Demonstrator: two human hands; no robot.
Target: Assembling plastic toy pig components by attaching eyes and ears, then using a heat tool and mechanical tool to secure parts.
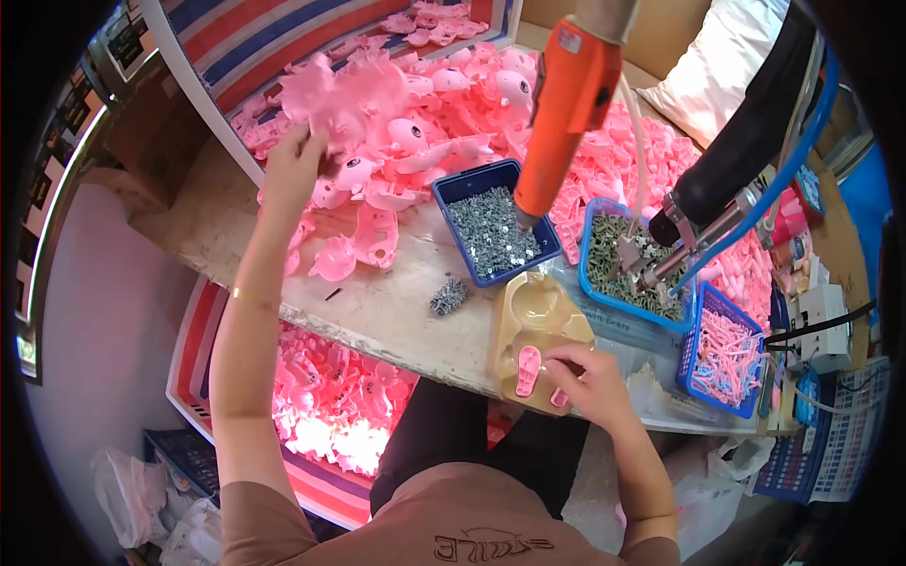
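Note:
My left hand (294,168) reaches into the heap of pink plastic toy shells (429,156) at the far left of the bench. Its fingers are parted beside a pink shell (363,99) smeared by motion; whether they touch it I cannot tell. In front of me, at the bench's near edge, lies a tan moulded fixture (505,344) with rounded hollows. An oblong pink plastic piece (528,371) sits in its lower part. My right hand (599,385) is over the fixture's right side, fingers pinched at a second small pink piece (560,397), mostly hidden by them.
An orange power screwdriver (571,113) hangs above a dark blue tray of screws (543,255). A small screw cluster (449,296) lies nearby. Right are a light blue bin (587,274) of greenish metal parts, a black tool arm (736,141) and a blue basket (694,373) of thin pink parts.

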